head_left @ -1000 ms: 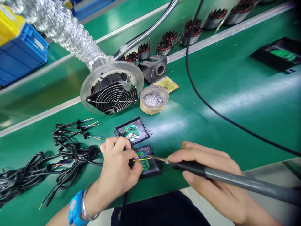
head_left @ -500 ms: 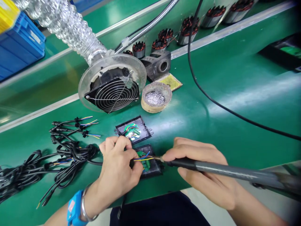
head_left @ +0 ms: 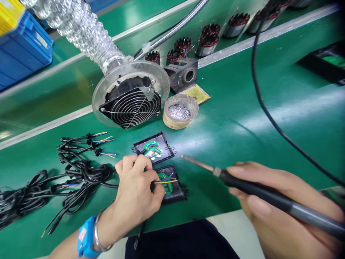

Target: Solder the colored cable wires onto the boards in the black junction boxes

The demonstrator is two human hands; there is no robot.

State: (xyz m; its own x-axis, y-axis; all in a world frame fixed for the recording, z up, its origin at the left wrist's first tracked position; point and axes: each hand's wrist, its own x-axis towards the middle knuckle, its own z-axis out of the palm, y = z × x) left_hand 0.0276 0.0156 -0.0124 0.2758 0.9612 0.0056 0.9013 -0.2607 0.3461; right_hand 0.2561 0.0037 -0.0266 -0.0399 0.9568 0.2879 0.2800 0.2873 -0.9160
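My left hand (head_left: 138, 187) is closed on a black cable whose blue, yellow and brown wire ends (head_left: 168, 181) stick out past my fingers. These wires lie above a green circuit board (head_left: 168, 187) in a black plastic case (head_left: 176, 197). My right hand (head_left: 280, 205) grips a soldering iron (head_left: 250, 185) by its dark handle. The iron's tip is in the air, right of a second black case (head_left: 168, 149), which holds another board (head_left: 153, 149) with wires.
A fume fan (head_left: 134, 108) on a foil duct (head_left: 81, 32) stands beyond the cases. Near it are a bowl of solder scraps (head_left: 179, 112), an iron stand (head_left: 185, 75) and a yellow sponge (head_left: 199, 94). Bundled black cables (head_left: 81, 176) lie left. Motor stators (head_left: 208, 39) line the back.
My right hand has drawn the soldering iron away from the wires, to the right and toward me. Its black cord has swung right. My left hand has hardly moved.
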